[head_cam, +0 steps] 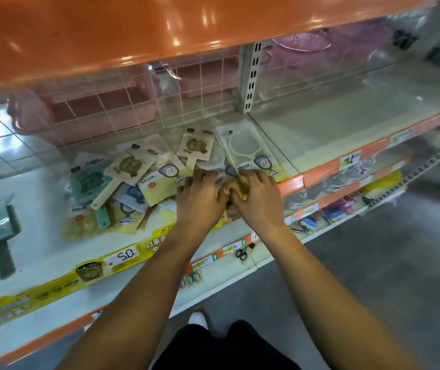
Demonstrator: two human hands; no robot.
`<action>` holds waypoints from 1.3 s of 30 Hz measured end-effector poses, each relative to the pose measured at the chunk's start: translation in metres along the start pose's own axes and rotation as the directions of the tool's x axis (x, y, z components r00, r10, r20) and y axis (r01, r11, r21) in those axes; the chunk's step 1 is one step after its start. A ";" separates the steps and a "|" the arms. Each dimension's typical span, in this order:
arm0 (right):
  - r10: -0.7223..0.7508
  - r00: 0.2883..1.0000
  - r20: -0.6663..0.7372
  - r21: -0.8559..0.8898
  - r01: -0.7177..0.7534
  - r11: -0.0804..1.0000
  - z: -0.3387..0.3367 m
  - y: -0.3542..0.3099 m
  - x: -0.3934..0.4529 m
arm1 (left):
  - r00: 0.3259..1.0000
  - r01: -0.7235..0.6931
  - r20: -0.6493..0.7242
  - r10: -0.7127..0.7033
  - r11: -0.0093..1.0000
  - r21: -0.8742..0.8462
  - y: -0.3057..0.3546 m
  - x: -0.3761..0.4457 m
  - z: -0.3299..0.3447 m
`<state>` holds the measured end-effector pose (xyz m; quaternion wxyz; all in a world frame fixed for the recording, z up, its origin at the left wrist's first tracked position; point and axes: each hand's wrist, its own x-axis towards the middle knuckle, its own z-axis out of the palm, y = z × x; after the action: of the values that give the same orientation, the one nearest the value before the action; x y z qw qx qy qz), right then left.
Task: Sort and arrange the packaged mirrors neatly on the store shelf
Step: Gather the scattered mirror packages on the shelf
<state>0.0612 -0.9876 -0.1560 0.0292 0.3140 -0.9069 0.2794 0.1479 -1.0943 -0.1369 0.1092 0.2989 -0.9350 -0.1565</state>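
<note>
On the shelf (53,247), both hands (229,193) grip one yellow mirror pack (241,186); the jumbled pile (123,182) lies leftward, nearer the left hand (200,194).

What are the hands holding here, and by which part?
Both hands, left and right, grip a yellow mirror packet by its near end.

Packaged mirrors (133,180) lie in a loose overlapping heap on the shelf (333,121), left of a clear divider (275,145). Both hands, left hand (200,198) and right hand (256,196), rest side by side on the heap's right near end. Baskets (85,113) sit behind a wire grid (187,102) at the far side. Price tag (125,256) on the near edge.
</note>
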 end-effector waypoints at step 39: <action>0.039 0.913 0.406 -0.187 0.041 0.982 0.001 0.047 0.122 | 0.947 0.318 -0.086 -0.310 0.943 0.102 0.054 0.055 0.020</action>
<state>-0.0639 -1.0258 -0.1521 -0.1304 0.3616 -0.9154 0.1193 0.0693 -1.0807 -0.1297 0.0977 0.4550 -0.8786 -0.1074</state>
